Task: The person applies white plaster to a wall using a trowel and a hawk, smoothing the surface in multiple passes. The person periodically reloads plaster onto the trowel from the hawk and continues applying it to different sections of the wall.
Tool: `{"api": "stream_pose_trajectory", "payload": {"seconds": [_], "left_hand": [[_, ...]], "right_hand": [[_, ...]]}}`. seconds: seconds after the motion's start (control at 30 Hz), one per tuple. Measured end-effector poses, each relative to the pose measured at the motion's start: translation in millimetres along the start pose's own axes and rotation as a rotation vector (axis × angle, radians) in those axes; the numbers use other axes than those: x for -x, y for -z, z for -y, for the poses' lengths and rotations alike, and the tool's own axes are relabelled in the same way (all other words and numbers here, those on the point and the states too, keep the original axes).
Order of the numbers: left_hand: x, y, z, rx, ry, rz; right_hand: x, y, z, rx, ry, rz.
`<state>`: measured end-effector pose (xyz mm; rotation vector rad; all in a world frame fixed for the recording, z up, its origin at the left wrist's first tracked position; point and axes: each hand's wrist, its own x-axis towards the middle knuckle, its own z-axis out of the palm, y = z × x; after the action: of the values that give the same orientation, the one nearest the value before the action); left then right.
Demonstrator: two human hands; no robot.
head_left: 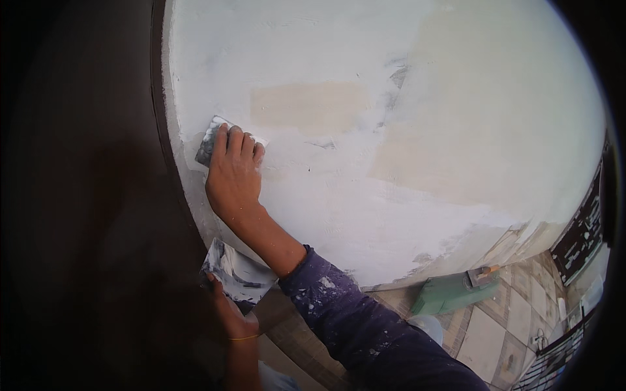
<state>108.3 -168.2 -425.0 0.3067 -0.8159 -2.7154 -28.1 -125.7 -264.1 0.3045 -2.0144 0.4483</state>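
My right hand (235, 174) is pressed up to the wall (306, 215), its fingers closed over a flat scraper blade (207, 147) smeared with white putty. The blade lies against the wall near its left edge. Lower down, my left hand (231, 307) grips a flat metal plate (251, 268) that carries white putty with dark streaks. That plate is tilted and sits below my right forearm, apart from the wall. White putty coats much of the wall, around beige patches (306, 104) and some grey smudges.
A dark brown panel (98, 195) borders the wall on the left. On the tiled floor (479, 335) at lower right stands a green block-like object (447, 294), with a trowel (481, 277) on its end. Farther right are a dark slatted panel (582, 225) and a dark barred frame (551, 358).
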Motion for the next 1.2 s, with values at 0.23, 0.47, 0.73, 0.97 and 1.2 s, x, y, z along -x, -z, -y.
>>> {"api": "stream_pose_trajectory", "payload": {"seconds": [0.23, 0.47, 0.73, 0.97, 1.2], "left_hand": [[-6, 12, 2, 0.026, 0.015, 0.067], [-7, 10, 0, 0.020, 0.024, 0.141], [6, -3, -15, 0.084, 0.163, 0.218], [29, -18, -18, 0.188, 0.426, 0.362], [17, -4, -46, 0.423, 0.247, 0.541]], "right_hand": [[-8, 129, -86, 0.293, 0.356, -0.078], [-56, 125, -130, 0.498, 0.218, -0.228], [3, 145, -112, 0.339, 0.176, 0.200], [68, 183, -83, -0.478, 0.639, 0.754], [17, 179, -123, 0.307, 0.793, 0.670]]}}
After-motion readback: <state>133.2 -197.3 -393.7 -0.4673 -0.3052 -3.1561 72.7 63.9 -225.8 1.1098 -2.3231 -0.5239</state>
